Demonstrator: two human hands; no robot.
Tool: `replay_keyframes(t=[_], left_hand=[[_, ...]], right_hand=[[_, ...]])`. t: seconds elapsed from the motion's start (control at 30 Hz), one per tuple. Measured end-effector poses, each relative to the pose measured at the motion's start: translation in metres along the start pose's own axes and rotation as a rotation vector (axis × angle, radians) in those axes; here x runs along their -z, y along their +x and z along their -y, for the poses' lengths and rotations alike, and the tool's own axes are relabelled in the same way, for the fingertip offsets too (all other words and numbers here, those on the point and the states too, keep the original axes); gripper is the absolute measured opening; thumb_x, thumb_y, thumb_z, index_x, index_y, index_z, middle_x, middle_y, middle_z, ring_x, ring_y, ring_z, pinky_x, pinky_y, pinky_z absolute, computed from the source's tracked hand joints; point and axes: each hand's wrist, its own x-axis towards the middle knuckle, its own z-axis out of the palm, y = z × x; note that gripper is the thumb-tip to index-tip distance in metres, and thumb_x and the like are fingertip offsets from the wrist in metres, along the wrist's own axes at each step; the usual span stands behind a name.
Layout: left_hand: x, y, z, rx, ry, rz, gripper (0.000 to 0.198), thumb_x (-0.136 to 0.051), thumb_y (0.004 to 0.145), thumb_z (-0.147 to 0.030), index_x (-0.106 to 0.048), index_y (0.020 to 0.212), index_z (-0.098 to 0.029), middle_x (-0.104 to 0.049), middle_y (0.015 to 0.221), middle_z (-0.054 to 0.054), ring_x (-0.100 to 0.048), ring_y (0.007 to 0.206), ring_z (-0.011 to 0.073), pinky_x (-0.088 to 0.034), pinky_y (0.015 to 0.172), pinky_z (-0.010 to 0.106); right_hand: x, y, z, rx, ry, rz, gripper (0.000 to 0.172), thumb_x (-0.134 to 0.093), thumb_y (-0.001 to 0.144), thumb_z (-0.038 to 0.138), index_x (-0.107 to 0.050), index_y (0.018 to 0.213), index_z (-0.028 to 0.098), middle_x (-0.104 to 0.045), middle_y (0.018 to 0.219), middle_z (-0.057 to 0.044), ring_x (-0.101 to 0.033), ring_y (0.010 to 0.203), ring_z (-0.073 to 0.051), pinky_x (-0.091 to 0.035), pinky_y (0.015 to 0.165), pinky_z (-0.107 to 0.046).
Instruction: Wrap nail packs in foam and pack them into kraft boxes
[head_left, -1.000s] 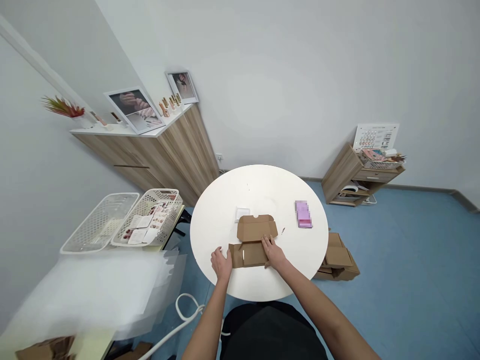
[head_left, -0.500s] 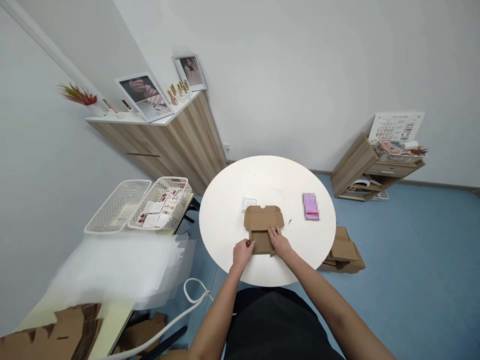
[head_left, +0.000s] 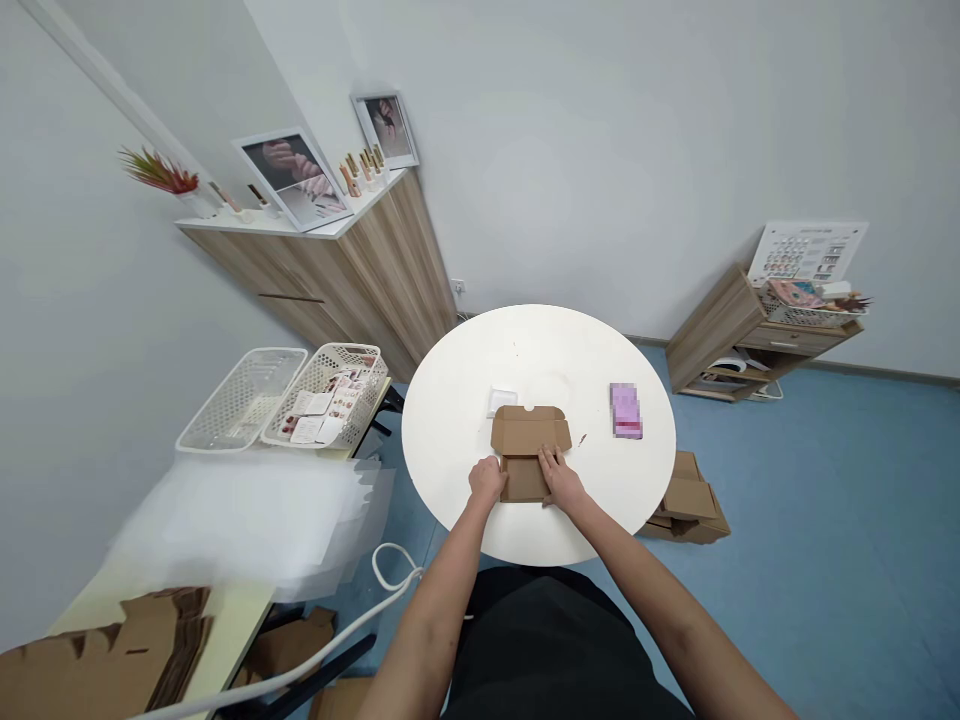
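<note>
A brown cardboard box [head_left: 523, 480] sits on the round white table [head_left: 457, 380], its lid flap [head_left: 531, 432] folded back away from me. At the box's left wall, my left hand [head_left: 487, 480] is closed with curled fingers on the edge. My right hand [head_left: 562, 482] grips the right wall, its fingers reaching over toward the inside and its thumb at the near corner. Just behind the lid lies a small white square tray [head_left: 502, 400]. To the right on the table is a purple item [head_left: 625, 411], blurred out by pixels.
On the left are two white baskets [head_left: 244, 400], one holding printed cards [head_left: 322, 405], plus translucent sheets [head_left: 255, 520] and stacked flat cardboard [head_left: 142, 650]. Cardboard boxes [head_left: 686, 500] stand on the floor right of the table. A white cable [head_left: 352, 640] runs at lower left.
My left hand has shifted slightly along the box's left wall, its fingers more curled. The right hand stays at the right wall. The whole view has moved a little.
</note>
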Motion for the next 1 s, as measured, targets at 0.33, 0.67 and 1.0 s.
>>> replay_keyframes(t=[0.33, 0.67, 1.0], left_hand=[[-0.008, -0.001, -0.009, -0.133, -0.013, -0.057, 0.02, -0.05, 0.087, -0.014, -0.062, 0.102, -0.019, -0.068, 0.105, 0.01, -0.063, 0.101, 0.0239, -0.044, 0.081, 0.032], [0.019, 0.064, 0.003, -0.033, -0.373, -0.309, 0.029, -0.049, 0.093, -0.035, -0.053, 0.116, -0.018, -0.061, 0.113, 0.01, -0.058, 0.108, 0.0208, -0.044, 0.089, 0.031], [0.066, 0.164, 0.004, -0.272, -0.237, -0.166, 0.059, -0.058, 0.087, -0.032, -0.04, 0.14, -0.013, -0.042, 0.148, 0.017, -0.036, 0.139, 0.0286, -0.029, 0.113, 0.038]], right_hand=[[0.004, -0.013, 0.005, -0.099, 0.004, -0.036, 0.123, -0.09, 0.053, 0.034, -0.023, 0.154, 0.017, -0.022, 0.16, -0.016, -0.018, 0.146, -0.039, -0.051, 0.1, -0.044], [-0.002, 0.001, 0.01, -0.374, 0.086, -0.207, 0.117, -0.083, 0.059, 0.054, -0.025, 0.152, 0.014, -0.032, 0.153, -0.021, -0.027, 0.14, -0.04, -0.05, 0.097, -0.044], [-0.006, 0.031, 0.022, -0.524, 0.145, -0.271, 0.118, -0.084, 0.056, 0.056, -0.028, 0.149, 0.01, -0.035, 0.15, -0.021, -0.03, 0.139, -0.037, -0.048, 0.099, -0.04]])
